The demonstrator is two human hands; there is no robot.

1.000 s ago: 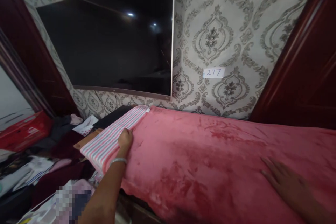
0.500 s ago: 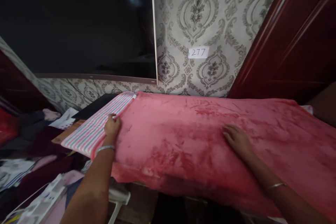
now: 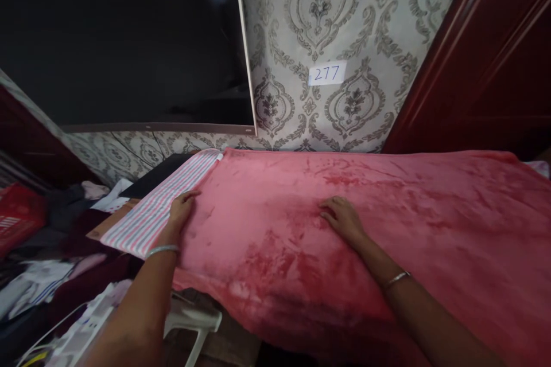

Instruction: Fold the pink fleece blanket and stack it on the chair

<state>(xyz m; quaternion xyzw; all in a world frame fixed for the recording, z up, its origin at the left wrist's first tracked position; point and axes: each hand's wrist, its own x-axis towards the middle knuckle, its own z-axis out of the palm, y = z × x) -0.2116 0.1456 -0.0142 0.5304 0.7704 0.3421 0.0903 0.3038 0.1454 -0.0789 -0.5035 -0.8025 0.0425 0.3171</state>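
A pink plush blanket point(image 3: 267, 183) lies spread over a long flat surface, with darker red patches where its pile is brushed. At its left edge, my left hand point(image 3: 182, 210) touches the border between the blanket and a striped cloth point(image 3: 150, 215) in white, pink and grey. Its fingers reach out toward the blanket, with the tips partly hidden. Resting on the middle of the blanket is my right hand point(image 3: 343, 221), palm down, fingers apart and slightly bent.
A large dark television point(image 3: 129, 40) hangs on the patterned wall above, beside a paper label point(image 3: 327, 73) reading 277. Heaped clothes point(image 3: 43, 281) and a white power strip point(image 3: 88, 321) lie at the left. A white plastic stool point(image 3: 193, 321) stands below the blanket's front edge.
My right hand has slid left across the blanket, toward its middle. My left hand stays near the left edge, its fingers now stretched further over the border. The view has shifted slightly.
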